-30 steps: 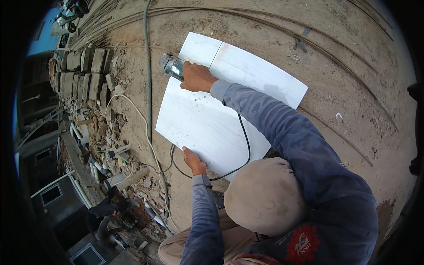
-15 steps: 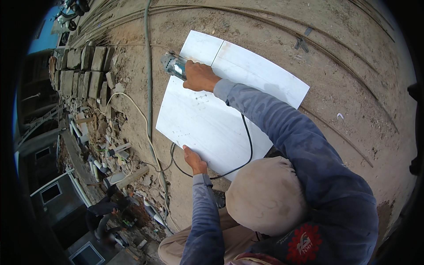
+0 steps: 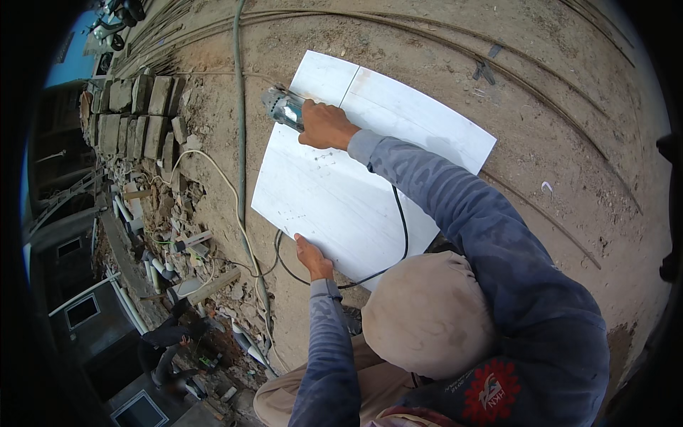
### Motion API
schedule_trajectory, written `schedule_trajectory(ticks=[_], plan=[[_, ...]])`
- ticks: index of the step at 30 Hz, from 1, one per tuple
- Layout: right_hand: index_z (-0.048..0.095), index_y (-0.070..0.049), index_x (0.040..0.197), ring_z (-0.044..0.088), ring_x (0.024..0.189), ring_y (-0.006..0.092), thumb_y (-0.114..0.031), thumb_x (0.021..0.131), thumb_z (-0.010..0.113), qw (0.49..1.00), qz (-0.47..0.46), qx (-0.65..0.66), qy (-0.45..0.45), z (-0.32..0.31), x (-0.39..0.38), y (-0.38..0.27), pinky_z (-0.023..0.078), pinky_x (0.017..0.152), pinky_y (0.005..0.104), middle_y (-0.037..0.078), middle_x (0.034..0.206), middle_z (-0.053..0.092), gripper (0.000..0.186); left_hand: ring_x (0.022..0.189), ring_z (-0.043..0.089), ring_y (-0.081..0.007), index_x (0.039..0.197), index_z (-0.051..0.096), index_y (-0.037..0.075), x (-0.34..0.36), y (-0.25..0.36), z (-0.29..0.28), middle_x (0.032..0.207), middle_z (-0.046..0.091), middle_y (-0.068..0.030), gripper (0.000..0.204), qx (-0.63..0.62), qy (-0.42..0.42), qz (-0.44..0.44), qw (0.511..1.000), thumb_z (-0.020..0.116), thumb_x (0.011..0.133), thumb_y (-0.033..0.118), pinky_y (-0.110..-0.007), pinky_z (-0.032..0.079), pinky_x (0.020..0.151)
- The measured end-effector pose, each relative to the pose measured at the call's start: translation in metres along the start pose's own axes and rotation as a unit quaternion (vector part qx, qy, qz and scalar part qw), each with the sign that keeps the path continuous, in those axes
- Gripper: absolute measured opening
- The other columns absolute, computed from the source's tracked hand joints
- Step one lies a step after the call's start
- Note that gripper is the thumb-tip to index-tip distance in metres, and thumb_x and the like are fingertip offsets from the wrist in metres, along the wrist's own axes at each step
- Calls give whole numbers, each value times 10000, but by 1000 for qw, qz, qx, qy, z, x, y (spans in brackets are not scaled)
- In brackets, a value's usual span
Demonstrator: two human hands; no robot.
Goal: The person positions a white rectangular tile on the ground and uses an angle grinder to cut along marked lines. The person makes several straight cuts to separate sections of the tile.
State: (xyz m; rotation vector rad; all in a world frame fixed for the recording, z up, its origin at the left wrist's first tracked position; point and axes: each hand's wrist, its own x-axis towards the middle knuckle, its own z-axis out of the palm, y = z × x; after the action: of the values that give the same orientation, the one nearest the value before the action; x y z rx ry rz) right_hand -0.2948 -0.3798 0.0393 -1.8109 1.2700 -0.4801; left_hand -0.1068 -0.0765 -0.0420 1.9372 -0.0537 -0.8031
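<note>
My right hand point(image 3: 327, 126) is closed around the body of a teal and grey angle grinder point(image 3: 286, 110), which lies low over the far left part of a large white tile point(image 3: 334, 203). The grinder's disc is hidden from here. My left hand point(image 3: 314, 259) grips the near left edge of that tile, its fingers partly out of sight at the edge. Small dark marks dot the tile's surface. Beyond it lie more white slabs point(image 3: 420, 114), parted by a thin dark line. The grinder's black cord point(image 3: 404, 228) loops over the tile below my right forearm.
A thick grey-green hose point(image 3: 240, 142) and a pale cable point(image 3: 229, 191) run along the dirt left of the tile. Stacked blocks point(image 3: 146, 114) and rubble with pipes lie farther left. Another person point(image 3: 162, 341) crouches at the lower left. Long thin rods point(image 3: 455, 43) cross the ground behind.
My right hand and the grinder have shifted slightly to the right and nearer to me. My left hand stays at the tile's edge.
</note>
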Motion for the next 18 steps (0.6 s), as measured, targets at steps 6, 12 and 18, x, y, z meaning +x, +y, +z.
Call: schedule_trajectory(ticks=[6,12,18], plan=[[573,117,1177,754,988,465,-242,811,775,1000,-8,-3,0,-1,-3,2,605,877,524,336,1070,733,551,1282,589,-312,1462,517,-44,1,-1,0,1439,611,-183,627,3,-2,7,1000,460,1155,500,-438,447,1145],[566,111,1178,757,963,462,-250,817,766,1000,-7,-5,-7,-2,-4,4,606,862,520,328,1058,735,548,1304,578,-312,1482,497,-46,-2,1,1,1460,593,-187,636,16,6,1,1000,451,1157,499,-435,442,1153],[564,109,1164,755,944,465,-235,808,754,1000,-13,-8,1,-2,-9,6,605,846,524,322,1036,735,530,1334,563,-319,1500,478,-52,-5,3,1,1483,572,-199,647,18,1,2,1000,442,1159,497,-440,434,1166]])
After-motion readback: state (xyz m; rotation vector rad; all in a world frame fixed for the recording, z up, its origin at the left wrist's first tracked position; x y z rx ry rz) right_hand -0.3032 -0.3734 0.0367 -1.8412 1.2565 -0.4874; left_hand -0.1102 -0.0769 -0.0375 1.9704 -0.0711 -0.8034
